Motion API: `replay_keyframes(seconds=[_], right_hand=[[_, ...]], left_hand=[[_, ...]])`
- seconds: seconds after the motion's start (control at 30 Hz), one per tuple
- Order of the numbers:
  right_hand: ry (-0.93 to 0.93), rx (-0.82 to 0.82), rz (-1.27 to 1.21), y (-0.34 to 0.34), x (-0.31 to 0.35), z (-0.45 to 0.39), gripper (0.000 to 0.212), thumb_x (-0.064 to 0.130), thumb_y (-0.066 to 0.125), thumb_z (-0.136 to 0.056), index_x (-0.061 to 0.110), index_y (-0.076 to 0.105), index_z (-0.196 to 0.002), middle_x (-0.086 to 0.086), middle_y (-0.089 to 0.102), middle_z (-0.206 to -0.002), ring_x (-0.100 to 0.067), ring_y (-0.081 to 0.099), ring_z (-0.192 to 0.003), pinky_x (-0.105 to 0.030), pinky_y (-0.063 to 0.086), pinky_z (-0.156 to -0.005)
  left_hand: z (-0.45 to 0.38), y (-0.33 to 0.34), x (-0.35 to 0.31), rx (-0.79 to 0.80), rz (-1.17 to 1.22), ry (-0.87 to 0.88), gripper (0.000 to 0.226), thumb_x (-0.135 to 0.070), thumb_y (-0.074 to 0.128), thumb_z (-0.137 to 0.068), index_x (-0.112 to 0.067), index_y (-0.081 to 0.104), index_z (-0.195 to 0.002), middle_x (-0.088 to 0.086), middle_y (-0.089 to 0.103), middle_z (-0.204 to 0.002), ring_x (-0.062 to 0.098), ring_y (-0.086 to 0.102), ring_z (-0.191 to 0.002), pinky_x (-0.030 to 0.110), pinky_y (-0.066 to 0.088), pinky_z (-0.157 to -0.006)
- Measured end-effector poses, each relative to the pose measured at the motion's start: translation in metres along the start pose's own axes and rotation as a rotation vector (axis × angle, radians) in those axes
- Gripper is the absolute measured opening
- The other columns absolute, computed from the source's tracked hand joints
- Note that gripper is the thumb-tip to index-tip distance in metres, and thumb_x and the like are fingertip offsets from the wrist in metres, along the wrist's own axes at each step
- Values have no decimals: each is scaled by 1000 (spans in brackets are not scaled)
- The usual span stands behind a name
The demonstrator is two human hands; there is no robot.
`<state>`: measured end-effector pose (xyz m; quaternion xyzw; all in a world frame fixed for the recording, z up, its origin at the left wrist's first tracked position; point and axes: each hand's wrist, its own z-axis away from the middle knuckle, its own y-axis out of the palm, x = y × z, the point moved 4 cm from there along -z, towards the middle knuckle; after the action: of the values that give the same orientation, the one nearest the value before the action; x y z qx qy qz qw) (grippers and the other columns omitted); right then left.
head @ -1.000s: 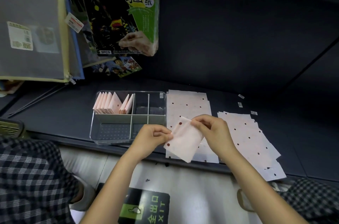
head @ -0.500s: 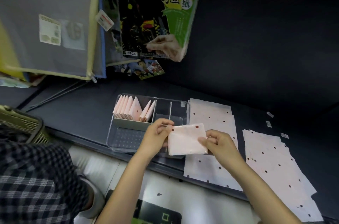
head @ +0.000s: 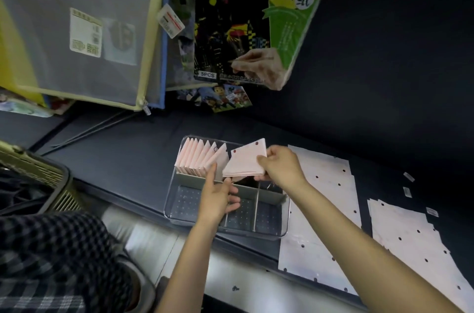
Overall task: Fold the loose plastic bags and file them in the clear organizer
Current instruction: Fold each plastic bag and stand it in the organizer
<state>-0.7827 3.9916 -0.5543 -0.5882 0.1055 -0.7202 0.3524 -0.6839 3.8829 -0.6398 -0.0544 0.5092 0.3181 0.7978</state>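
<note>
A clear organizer with several compartments sits on the dark shelf. Its back left compartment holds a row of folded pink bags standing on edge. My right hand pinches a folded pink bag with dark dots, held tilted just above the organizer's back middle section. My left hand reaches over the organizer with its fingers straight, the fingertips touching the right end of the filed row. Two stacks of flat loose bags lie on the shelf to the right.
Mesh zip pouches and a green scratch-paper pack hang above the shelf at the back. A grey slatted basket stands at the left. Small white labels lie near the loose bags. The shelf's front edge runs just below the organizer.
The folded bag has gone up and back from in front of the organizer to above its rear section. My left hand let go of it and moved to the filed row.
</note>
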Motion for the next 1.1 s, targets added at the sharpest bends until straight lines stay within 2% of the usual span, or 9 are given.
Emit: replay_keyframes(seconds=[0.13,0.3,0.4,0.53,0.67,0.77,0.87,1.0,1.1], right_hand=[[-88,-4,457,27,22,-19,12,11,49,-85,7,61,-87,-13,70,-86,-30,69,-71,-41,58,-68],[-100,107,591,63,29,-32,18,15,46,-90,4,61,-90,-17,66,-95,-34,63,-88,-29,40,-63],[-27,238,402,81,22,-40,33,29,45,-97,7,55,-75,-12,62,-80,-30,60,-83,-31,42,-68],[67,370,49,99,13,-43,38,32,47,-98,-3,62,-94,-15,60,-85,-34,64,-90,-47,51,-92],[73,465,-106,100,10,-34,36,24,47,-99,-7,58,-112,-15,60,-93,-22,60,-86,-33,52,-84],[2,413,-149,78,10,-21,31,19,48,-98,-5,58,-116,-24,63,-111,-32,62,-105,-34,53,-90],[-120,275,-260,26,-11,-1,23,13,54,-95,7,60,-116,-11,67,-104,-20,66,-94,-23,55,-81],[-194,80,98,-52,-93,47,20,21,62,-90,21,65,-110,12,65,-102,0,61,-94,-20,49,-87],[-126,139,423,-78,-167,88,43,31,64,-88,18,54,-129,5,55,-131,-11,51,-118,-22,38,-103]], left_hand=[[3,-7,1,-71,-75,146,43,-9,46,-98,-27,42,-137,6,59,-73,13,57,-59,27,54,-59],[3,-19,-5,-171,-116,290,31,-9,48,-97,-22,54,-125,2,61,-71,12,59,-67,31,53,-66],[4,-24,-3,-182,-120,320,29,-11,49,-97,-24,56,-122,0,61,-71,9,59,-66,31,54,-66],[8,-23,1,-152,-176,355,29,-15,48,-97,-40,59,-109,-4,64,-76,10,62,-70,35,55,-74],[0,-20,5,-106,-208,288,31,-16,48,-97,-39,57,-116,0,64,-80,15,61,-73,39,55,-76],[-8,-25,10,-110,-138,198,44,-10,46,-98,-32,44,-135,3,60,-78,12,56,-67,29,52,-64],[-9,-24,9,-128,-98,184,44,-4,44,-97,-26,45,-135,3,58,-79,11,54,-65,19,51,-57],[8,-1,0,-124,-297,329,32,-7,46,-97,-24,55,-122,-2,62,-81,14,57,-71,29,51,-66],[36,31,0,-71,-583,536,24,-17,48,-96,-26,60,-115,-1,65,-81,16,57,-66,32,48,-61]])
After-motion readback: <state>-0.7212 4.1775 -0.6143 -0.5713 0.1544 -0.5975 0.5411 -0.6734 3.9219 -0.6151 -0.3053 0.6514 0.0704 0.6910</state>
